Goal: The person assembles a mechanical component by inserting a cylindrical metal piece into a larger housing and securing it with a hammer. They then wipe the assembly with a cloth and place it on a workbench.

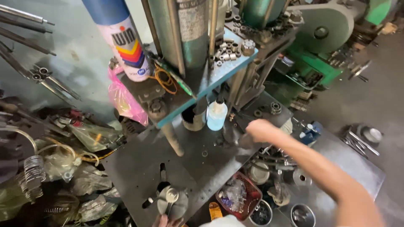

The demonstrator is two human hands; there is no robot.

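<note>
Your right hand [261, 130] reaches onto the press plate [185, 164], just right of the squeeze bottle [217, 115] holding pale blue liquid; finger state can't tell. Left hand [165, 221] fingertips touch the round metal disc [172, 201] at the plate's near edge. Red tray [248, 206] beside the plate holds a clear bag.

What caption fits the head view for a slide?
Right hand reaching across a press's steel plate toward a small blue bottle.

The right hand [261, 130] reaches forward on an outstretched bare arm, blurred, fingers indistinct. Only the fingertips of the left hand [167, 221] show at the bottom edge.
</note>
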